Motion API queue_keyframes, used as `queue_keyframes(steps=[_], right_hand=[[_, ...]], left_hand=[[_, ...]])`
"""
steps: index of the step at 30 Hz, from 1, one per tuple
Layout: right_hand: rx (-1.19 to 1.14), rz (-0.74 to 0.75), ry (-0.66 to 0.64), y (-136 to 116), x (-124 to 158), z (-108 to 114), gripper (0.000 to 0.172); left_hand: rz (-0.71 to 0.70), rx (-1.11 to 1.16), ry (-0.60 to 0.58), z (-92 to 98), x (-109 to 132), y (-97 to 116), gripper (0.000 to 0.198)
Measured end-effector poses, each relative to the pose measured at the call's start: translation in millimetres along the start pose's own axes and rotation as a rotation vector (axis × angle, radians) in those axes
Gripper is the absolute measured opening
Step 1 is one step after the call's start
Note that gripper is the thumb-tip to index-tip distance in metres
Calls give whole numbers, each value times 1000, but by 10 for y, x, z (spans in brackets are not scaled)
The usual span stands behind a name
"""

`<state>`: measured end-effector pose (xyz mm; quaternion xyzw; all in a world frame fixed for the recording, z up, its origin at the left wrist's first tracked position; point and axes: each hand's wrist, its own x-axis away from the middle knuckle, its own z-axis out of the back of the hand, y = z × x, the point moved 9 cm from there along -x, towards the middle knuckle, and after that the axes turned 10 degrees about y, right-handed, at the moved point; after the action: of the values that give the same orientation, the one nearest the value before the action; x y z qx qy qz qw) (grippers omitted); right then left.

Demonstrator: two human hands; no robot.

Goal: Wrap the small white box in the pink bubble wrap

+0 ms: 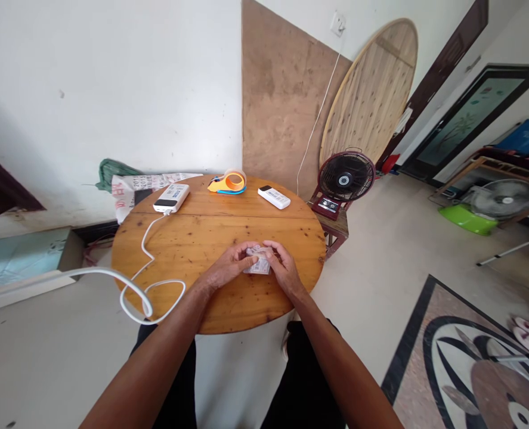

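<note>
A small pale box [258,266] with printed markings, perhaps in clear wrap, sits between my hands near the front middle of the round wooden table [192,238]. My left hand [232,264] grips its left side, the thumb lying across the near top. On the other side my right hand [282,265] has its fingers curled round the box, thumb on top. What is printed on the box is too small to read, and the fingers hide part of its top and sides.
Toward the table's back stand a white power bank [172,198] with a cable [145,238] looping off the left edge, an orange tape dispenser [228,182] and a second white power bank [274,197]. A fan [345,177] stands on a stool [333,226] at the right.
</note>
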<state>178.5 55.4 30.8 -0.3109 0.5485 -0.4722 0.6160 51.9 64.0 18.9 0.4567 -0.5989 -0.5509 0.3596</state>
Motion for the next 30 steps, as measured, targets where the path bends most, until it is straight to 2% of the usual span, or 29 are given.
queue_keyframes(steps=[9, 17, 23, 30], right_hand=[[-48, 59, 112, -43, -81, 70, 23], [53, 154, 103, -208, -156, 73, 18], [134, 140, -5, -241, -235, 53, 19], [162, 96, 0, -229, -268, 81, 19]], left_hand=[[-19, -12, 7, 16, -3, 3, 55], [-50, 5, -79, -74, 33, 96, 49], [-50, 39, -115, -83, 34, 67, 47], [-40, 32, -100, -76, 35, 72, 46]])
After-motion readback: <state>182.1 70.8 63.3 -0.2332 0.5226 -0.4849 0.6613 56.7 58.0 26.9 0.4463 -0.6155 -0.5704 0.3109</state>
